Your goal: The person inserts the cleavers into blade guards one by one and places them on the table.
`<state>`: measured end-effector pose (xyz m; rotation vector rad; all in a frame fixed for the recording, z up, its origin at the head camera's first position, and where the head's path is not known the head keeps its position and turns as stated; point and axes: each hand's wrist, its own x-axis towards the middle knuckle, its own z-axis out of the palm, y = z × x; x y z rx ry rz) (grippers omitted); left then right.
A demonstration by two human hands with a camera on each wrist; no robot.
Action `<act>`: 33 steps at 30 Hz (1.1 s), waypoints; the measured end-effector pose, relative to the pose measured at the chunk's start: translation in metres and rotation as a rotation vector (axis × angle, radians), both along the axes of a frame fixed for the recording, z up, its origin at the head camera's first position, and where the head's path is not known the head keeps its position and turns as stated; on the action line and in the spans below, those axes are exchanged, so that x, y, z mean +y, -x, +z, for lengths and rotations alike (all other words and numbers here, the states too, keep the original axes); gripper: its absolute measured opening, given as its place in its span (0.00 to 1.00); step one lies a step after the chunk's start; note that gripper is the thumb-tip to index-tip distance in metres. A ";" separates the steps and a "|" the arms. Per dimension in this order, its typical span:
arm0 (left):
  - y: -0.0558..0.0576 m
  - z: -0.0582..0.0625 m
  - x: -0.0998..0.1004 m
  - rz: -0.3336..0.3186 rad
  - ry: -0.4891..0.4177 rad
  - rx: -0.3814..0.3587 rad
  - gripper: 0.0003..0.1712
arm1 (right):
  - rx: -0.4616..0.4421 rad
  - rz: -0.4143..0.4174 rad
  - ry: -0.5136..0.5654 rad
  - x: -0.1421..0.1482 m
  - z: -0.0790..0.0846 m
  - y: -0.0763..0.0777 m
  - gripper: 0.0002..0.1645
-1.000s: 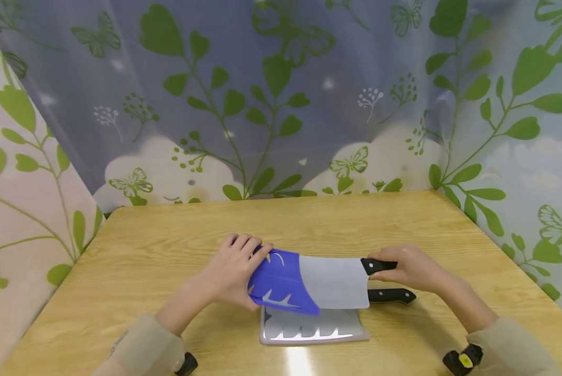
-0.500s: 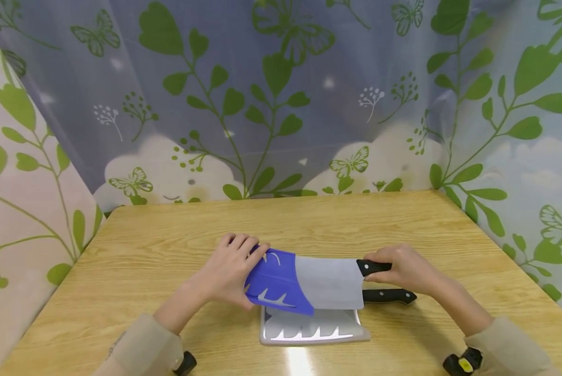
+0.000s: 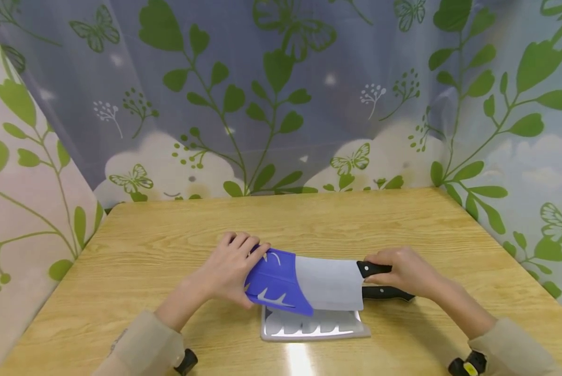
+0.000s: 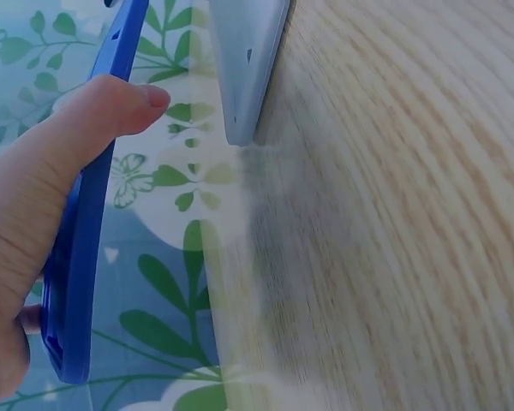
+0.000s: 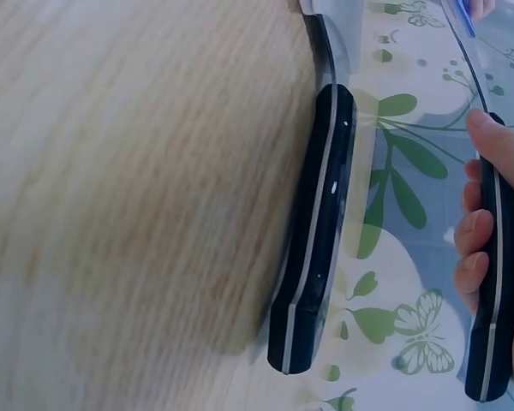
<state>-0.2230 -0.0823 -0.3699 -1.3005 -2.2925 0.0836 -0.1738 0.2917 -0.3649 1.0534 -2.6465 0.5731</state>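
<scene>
My left hand [image 3: 229,269] grips the closed end of a blue blade sheath [image 3: 281,277] with cut-out shapes, its thumb along the near edge. The wide blade of a cleaver [image 3: 330,284] runs into this sheath; the blade's far part is hidden inside. At the other end, my right hand [image 3: 405,271] holds the cleaver's black handle [image 5: 497,274], fingers curled round it. Both are held above the table, over a second knife that lies in a pale grey sheath [image 3: 313,329], its black riveted handle [image 5: 313,231] pointing right.
The wooden table [image 3: 177,224] stretches out on all sides of the knives. A curtain [image 3: 281,104] with green leaves and butterflies hangs along its back and sides. Small black devices [image 3: 185,361] are strapped at both wrists.
The cleaver and blue sheath have shifted slightly left together, both hands moving with them. The second knife and its grey sheath lie where they were.
</scene>
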 end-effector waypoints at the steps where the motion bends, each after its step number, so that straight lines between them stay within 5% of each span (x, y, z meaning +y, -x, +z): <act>1: 0.000 0.001 0.001 0.002 -0.009 -0.009 0.63 | -0.009 -0.010 0.006 -0.002 -0.001 0.000 0.20; 17: -0.001 0.007 0.012 0.043 0.011 -0.028 0.63 | -0.025 -0.035 0.054 -0.009 -0.005 0.002 0.21; 33: -0.006 0.013 0.031 -0.014 0.025 -0.035 0.64 | 0.024 0.036 0.065 -0.018 -0.002 0.009 0.19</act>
